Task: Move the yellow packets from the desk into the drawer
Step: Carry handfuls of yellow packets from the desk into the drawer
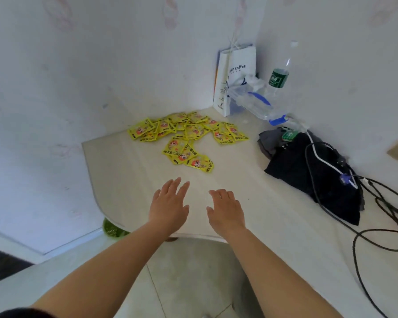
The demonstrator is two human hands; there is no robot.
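Many glossy yellow packets (186,136) are lying heaped on the desk (129,180). Both hands, left hand (169,203) and right hand (225,210), are hovering nearer the camera, fingers relaxed, well apart from them.

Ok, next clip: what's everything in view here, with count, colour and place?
packets: many, overlapping, yellow, back middle of the desk
desk: one, pale, set in the wall corner
paper bag: one, white, upright in the back corner
box: one, clear with blue clips, by the paper bag
bottle: one, clear with green label, behind the box
cloth: one bundle, black, right side of the desk
cables: several, black and one white, over the cloth and right of the desk
green thing: one, on the floor under the desk's left edge; unclear what
drawer: none in view
left hand: open, empty, over the desk's front
right hand: open, empty, beside the left
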